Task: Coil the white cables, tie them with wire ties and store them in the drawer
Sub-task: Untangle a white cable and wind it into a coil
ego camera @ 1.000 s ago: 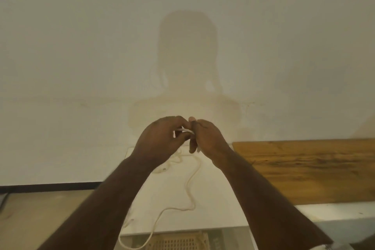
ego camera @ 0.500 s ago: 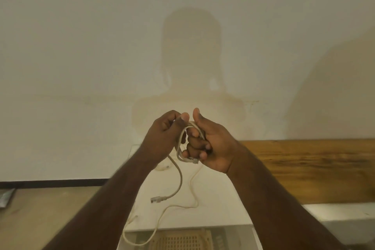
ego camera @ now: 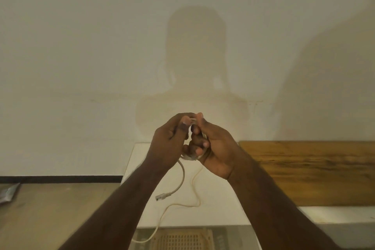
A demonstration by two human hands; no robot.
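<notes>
Both hands are raised in front of the wall, pressed close together around a small coil of white cable. My right hand grips the loops in its palm and fingers. My left hand pinches the top of the coil at the fingertips. A free end of this cable hangs down from the hands and ends in a clear plug. A second, thinner white cable lies on the white cabinet top below and trails over its front edge. Most of the coil is hidden inside the hands.
A wooden board lies to the right of the cabinet top, against the wall. Below the cabinet's front edge a perforated basket shows. The floor is at the left, with a small grey packet at the far left.
My hands have closed in tighter on the coil and my left fingers have moved onto its top. The hanging plug end has stayed at about the same length.
</notes>
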